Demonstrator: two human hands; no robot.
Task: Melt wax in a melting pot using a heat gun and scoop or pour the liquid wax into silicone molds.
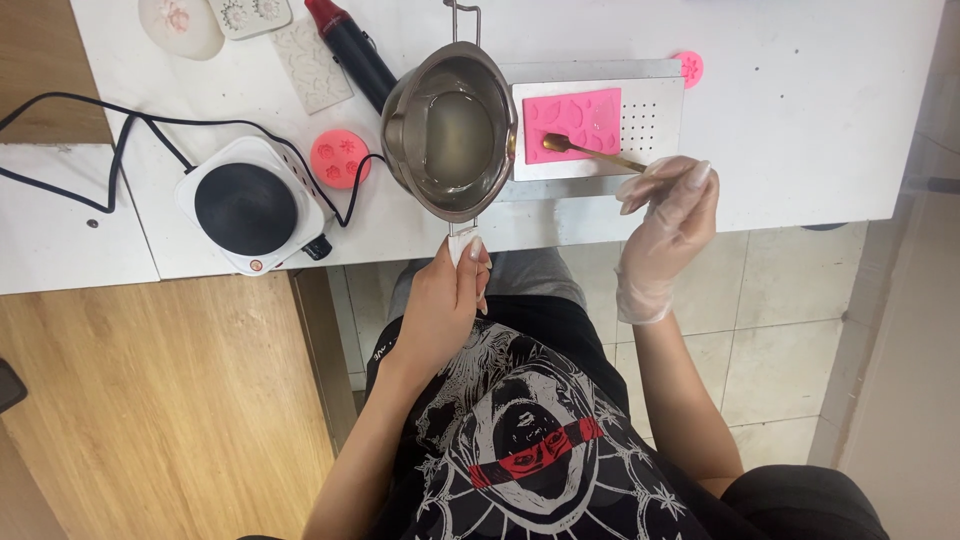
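On the white desk (800, 120) we see our bare left hand (445, 300), fingers clenched round the handle of the steel pot of cloudy liquid (450, 125). Our gloved right hand (665, 215) pinches a gold spoon (585, 150) over the pink silicone mould (573, 122).

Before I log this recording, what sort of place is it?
Probably a home craft bench for casting in moulds: a white table on tiled floor holds a small electric hotplate, a metal melting pot of pale liquid and a pink silicone mould.
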